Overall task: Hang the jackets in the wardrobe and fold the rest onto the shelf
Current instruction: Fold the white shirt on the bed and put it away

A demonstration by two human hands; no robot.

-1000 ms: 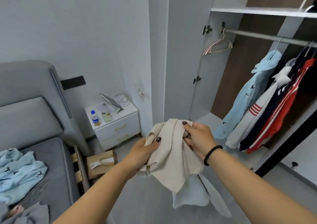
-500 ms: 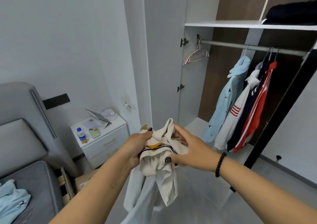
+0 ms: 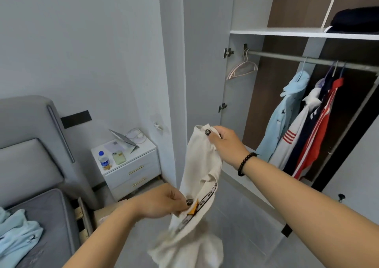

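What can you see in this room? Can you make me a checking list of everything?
Surface: grey floor; white shelf above the rail.
Job's things: cream garment held up; empty pink hanger and jackets on the rail.
Clutter: bottle and phone on the nightstand; blue clothes on the bed.
Hands: left hand pinches the collar; right hand grips the top edge.
Cables: white cord coiled on the nightstand.
Surroundings: dark folded item on the shelf.
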